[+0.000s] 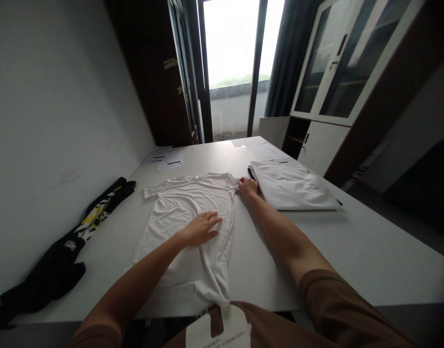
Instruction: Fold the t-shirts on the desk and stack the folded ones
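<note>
Head view, white T-shirt (178, 203) beneath loosely spread left grip (202, 228), its sleeve (232, 182) pinched in right grip (248, 186)

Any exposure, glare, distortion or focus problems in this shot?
Head view: the window is blown out, with glare at the far end of the table; the tall cabinet slants, likely wide-angle distortion; the black garment loses detail; the white T-shirt and left hand show no obvious blur.
</note>
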A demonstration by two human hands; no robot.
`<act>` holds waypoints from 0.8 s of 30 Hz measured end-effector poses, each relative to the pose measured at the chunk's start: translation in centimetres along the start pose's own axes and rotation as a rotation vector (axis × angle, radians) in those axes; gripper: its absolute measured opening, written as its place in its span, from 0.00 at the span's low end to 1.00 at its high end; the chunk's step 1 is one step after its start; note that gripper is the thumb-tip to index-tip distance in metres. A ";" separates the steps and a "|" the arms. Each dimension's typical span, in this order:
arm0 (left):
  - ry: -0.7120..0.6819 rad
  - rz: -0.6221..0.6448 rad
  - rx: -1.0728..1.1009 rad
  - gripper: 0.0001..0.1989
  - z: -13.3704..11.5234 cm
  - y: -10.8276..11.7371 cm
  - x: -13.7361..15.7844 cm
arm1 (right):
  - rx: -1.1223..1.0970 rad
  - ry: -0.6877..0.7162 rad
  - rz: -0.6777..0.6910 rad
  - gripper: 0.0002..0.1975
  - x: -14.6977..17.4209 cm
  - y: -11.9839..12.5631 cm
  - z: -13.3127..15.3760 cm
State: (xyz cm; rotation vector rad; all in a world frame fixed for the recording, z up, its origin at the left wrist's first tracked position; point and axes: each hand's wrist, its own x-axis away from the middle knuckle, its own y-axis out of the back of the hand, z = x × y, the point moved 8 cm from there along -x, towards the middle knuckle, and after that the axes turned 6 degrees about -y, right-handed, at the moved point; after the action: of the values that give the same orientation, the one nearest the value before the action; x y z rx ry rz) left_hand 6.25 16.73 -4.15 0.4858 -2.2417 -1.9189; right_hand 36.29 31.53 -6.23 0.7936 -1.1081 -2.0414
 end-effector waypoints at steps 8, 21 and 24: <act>0.003 -0.005 0.008 0.26 -0.1 0.2 0.0 | 0.006 0.009 -0.004 0.16 -0.2 -0.2 -0.1; 0.021 -0.068 0.051 0.29 1.1 -0.9 0.0 | 0.007 -0.006 0.012 0.16 0.3 0.4 0.2; 0.053 -0.119 0.050 0.28 1.5 -1.1 -0.1 | 0.010 -0.014 0.013 0.16 0.4 0.5 0.2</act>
State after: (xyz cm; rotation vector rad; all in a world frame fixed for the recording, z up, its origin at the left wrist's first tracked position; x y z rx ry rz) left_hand 6.05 18.04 -5.52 0.6836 -2.2806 -1.8839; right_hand 36.01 31.14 -5.80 0.7761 -1.1290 -2.0349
